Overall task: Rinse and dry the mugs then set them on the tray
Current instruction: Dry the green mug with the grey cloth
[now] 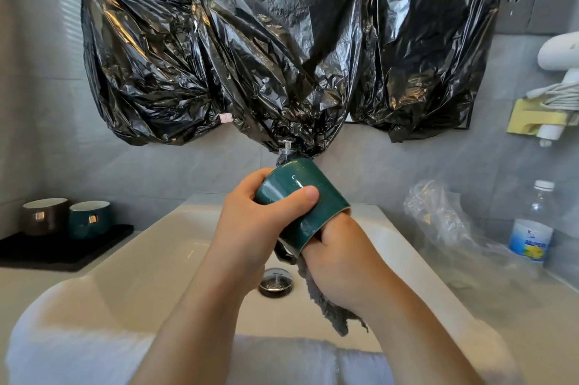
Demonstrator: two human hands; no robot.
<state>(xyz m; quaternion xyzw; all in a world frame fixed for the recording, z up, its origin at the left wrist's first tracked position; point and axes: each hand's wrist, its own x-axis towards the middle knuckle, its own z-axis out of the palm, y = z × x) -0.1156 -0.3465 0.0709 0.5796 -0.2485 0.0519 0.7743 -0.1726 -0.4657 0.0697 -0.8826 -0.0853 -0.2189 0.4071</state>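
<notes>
left grip [250,218] clamps one green mug [300,196], axis tilted, mouth down-right over right grip [338,259], closure indeterminate, and cloth [332,312]. two mugs [45,217] [89,218] upright on tray [62,256], left edge of surface [34,286].

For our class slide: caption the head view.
Left hand grips a green mug over the sink; right hand pushes a grey cloth inside.

Bright, even daylight, seemingly from the left, where the wall [37,71] washes out pale. Hard glints sit on the crumpled black plastic sheet [250,49] and the green mug [291,179]; shadows in the sink [150,243] are soft. Straight lines bow toward the edges, and the white sleeves [62,337] at the bottom are smeared.
</notes>
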